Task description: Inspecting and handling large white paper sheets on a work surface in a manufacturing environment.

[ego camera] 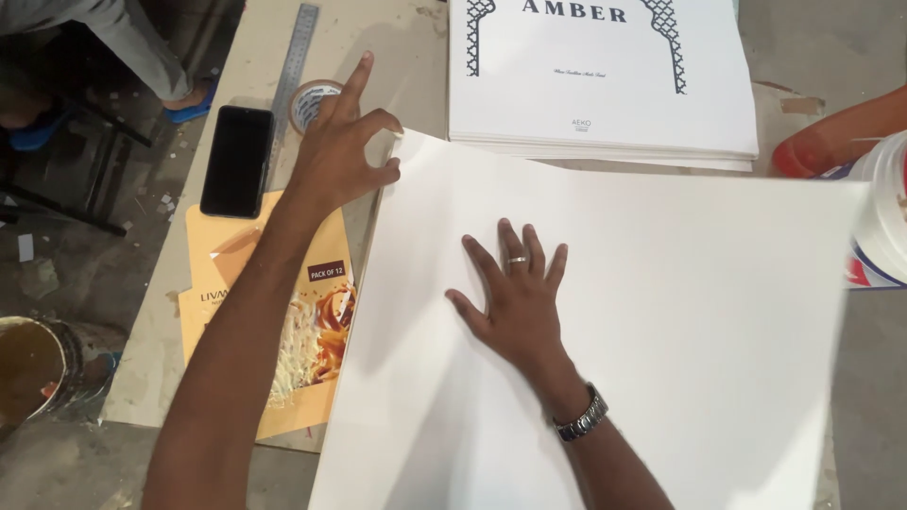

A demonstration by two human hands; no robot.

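A big white sheet (642, 340) lies flat on the work board (406, 57) and covers most of it. The right hand (515, 297) rests in the middle of the sheet, fingers spread wide, palm pressing down. The left hand (340, 142) is at the sheet's top left corner and pinches that corner between thumb and bent fingers, with the first finger sticking up.

What could go wrong? If the left hand pulls the corner hard while the right hand presses down, the sheet may crease or tear at the corner. If the right hand lifts, the sheet may slide.

Just above the sheet lies a stack of white printed boards (605, 85) with dark letters and a dark lattice pattern. Left of the sheet lies a flat orange packet (302, 331) with a dark label. Above the packet lies a black phone (234, 161). Near the left hand are a tape roll (307, 99) and a metal ruler (295, 47). At the sheet's right edge stands a white tub (883, 227) with a red and blue label.
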